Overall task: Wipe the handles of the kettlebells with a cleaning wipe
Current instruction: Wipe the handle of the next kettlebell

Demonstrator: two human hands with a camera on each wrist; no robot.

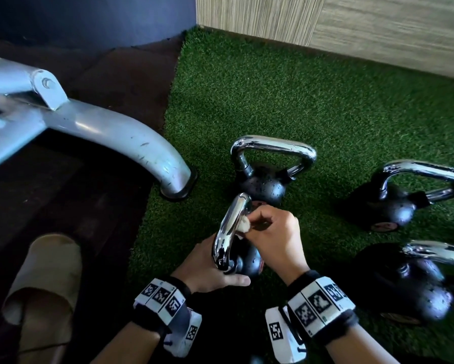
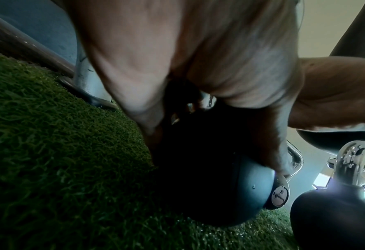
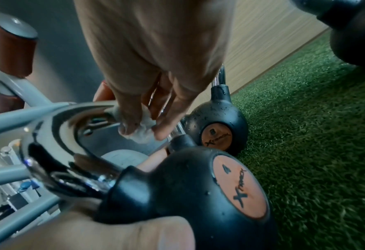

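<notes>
A small black kettlebell (image 1: 248, 261) with a chrome handle (image 1: 231, 224) is tilted up off the green turf (image 1: 273, 88). My left hand (image 1: 210, 271) grips it from below, thumb lying across the ball (image 3: 198, 203). My right hand (image 1: 273, 232) pinches a crumpled white wipe (image 1: 244, 224) against the inner side of the handle (image 3: 55, 135); the wipe (image 3: 140, 133) shows between thumb and fingers. In the left wrist view the ball (image 2: 209, 186) sits under the palm. Three more kettlebells stand behind (image 1: 266, 185) and to the right (image 1: 388, 206), (image 1: 417, 292).
A grey metal machine leg (image 1: 131, 143) ends on the turf's left edge. A beige slipper (image 1: 44, 285) lies on the dark floor at lower left. A wood-grain wall (image 1: 352, 30) borders the turf at the back.
</notes>
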